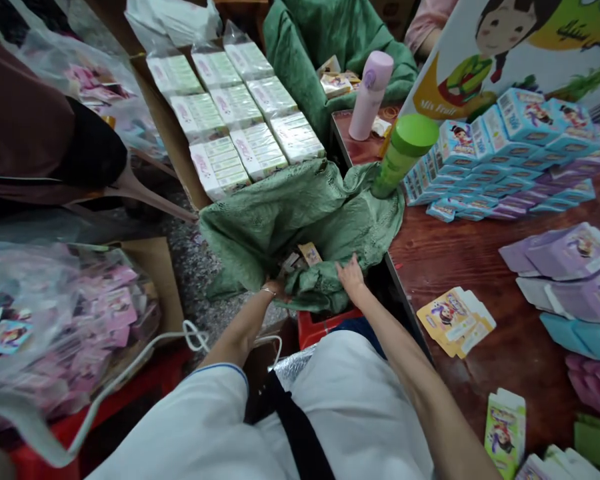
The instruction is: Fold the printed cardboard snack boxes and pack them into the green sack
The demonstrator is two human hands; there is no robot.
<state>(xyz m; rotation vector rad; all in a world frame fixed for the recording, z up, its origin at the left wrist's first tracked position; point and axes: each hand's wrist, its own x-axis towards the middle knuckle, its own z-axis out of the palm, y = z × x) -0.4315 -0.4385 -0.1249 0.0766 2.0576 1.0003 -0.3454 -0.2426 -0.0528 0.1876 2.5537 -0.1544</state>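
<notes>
White shirt (355,413) cut off; green sack (285,193) partly hides left hand (277,288).

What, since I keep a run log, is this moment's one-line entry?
left hand: at near rim of green sack; right hand: at same rim; inside sack: cartons; table: stacked blue boxes

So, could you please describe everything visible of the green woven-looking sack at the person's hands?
The green woven-looking sack gapes open, its rim crumpled and uneven. Small printed cartons lie inside, one yellow; its bottom is hidden. The left hand and right hand touch its near edge. Its right side meets the dark red wooden table and, seemingly, a green plastic bottle.
</notes>
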